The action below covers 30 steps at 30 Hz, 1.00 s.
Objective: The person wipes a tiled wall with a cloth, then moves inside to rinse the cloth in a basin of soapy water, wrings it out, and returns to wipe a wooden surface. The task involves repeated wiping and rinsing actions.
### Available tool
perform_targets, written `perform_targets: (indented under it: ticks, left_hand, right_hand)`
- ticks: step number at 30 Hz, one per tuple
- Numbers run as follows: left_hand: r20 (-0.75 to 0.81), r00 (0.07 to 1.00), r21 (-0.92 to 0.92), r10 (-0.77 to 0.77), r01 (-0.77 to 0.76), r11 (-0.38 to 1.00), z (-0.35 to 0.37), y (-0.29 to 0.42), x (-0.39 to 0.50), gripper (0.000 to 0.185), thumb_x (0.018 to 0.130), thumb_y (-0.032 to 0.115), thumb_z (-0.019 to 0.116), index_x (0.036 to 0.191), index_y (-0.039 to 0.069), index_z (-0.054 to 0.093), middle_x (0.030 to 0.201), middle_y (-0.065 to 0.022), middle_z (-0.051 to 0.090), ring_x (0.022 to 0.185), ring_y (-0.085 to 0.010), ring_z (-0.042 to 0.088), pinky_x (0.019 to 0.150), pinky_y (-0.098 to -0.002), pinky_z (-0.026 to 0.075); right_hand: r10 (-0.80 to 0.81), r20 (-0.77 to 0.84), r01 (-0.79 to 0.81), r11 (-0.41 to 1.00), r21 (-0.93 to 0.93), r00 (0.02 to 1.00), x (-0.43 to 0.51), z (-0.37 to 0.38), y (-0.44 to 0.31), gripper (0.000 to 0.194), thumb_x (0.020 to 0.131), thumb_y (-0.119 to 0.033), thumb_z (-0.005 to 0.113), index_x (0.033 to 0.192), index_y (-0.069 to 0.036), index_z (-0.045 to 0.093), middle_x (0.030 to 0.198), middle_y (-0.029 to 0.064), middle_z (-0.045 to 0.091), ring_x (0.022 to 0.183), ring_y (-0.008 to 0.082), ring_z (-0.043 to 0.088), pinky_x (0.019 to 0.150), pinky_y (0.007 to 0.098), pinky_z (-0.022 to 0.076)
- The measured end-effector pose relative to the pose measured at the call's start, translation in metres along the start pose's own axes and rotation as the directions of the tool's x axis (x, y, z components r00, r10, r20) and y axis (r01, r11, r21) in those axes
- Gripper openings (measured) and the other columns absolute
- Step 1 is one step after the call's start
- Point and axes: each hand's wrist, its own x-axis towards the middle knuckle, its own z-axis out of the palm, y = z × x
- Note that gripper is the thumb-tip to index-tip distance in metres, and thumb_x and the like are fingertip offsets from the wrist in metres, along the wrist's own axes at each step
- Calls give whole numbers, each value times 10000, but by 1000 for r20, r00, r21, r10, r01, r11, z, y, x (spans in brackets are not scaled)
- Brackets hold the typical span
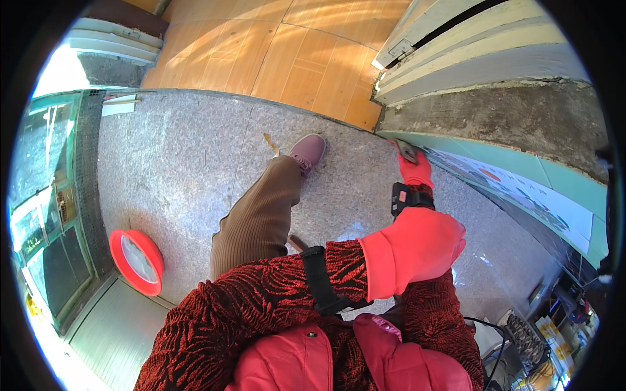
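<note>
My right hand, in a red rubber glove, reaches down to the foot of the wall. In it is a greyish cloth, pressed close to the corner beside the orange tiled floor. My left hand, also in a red rubber glove, lies across my right forearm with its fingers curled. The undersides of those fingers are hidden, so I cannot tell whether they grip the sleeve. Beside the right hand, a white printed poster hangs on the green lower wall.
A red plastic basin rests on the grey stone floor at the left, by a green-framed window. An open door stands at the upper right. Assorted household items and a black cable crowd the lower right.
</note>
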Motion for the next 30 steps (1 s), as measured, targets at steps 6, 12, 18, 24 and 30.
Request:
perform_targets:
  ticks: [6, 12, 18, 24, 30]
  left_hand:
    - [-8, 1000, 39, 25, -25, 999, -4, -2, -4, 227, 890, 266, 522, 864, 74, 642, 774, -132, 659, 715, -357, 638, 637, -449, 505]
    - [-22, 1000, 77, 8, -6, 997, -9, -2, -4, 236, 921, 284, 520, 946, 88, 647, 751, -128, 659, 684, -367, 636, 607, -468, 510]
    - [76, 996, 92, -37, 29, 995, -12, 1, 0, 230, 923, 276, 521, 918, 83, 645, 718, -135, 650, 657, -367, 628, 578, -475, 496]
    - [1, 1000, 45, 21, -21, 999, -6, -3, -3, 234, 924, 283, 518, 932, 81, 636, 703, -138, 644, 645, -369, 626, 571, -473, 488]
    - [-159, 983, 47, 88, -81, 996, 3, -10, -3, 238, 917, 290, 520, 915, 77, 625, 751, -134, 648, 693, -365, 632, 594, -466, 493]
  right_hand:
    - [39, 51, -32, 990, -135, 998, 5, -2, -5, 360, 955, -214, 480, 1287, -77, 508, 1360, 155, 509, 1232, 373, 483, 950, 584, 435]
    - [-302, 500, 579, 308, -755, 812, 46, -82, -100, 409, 925, -218, 476, 1310, -83, 507, 1407, 164, 475, 1267, 365, 460, 931, 531, 477]
    - [-305, 134, 333, 880, -339, 943, 45, -73, -87, 426, 925, -184, 448, 1328, -49, 473, 1414, 166, 464, 1267, 382, 458, 1003, 575, 415]
    - [92, -27, -86, 980, 178, 995, 2, 4, -3, 383, 976, -164, 401, 1324, -10, 447, 1406, 201, 451, 1274, 392, 447, 1046, 655, 339]
    - [63, 73, -75, 983, 170, 995, -58, 58, 45, 364, 983, -138, 411, 1289, 57, 432, 1361, 237, 474, 1291, 438, 405, 1056, 642, 335]
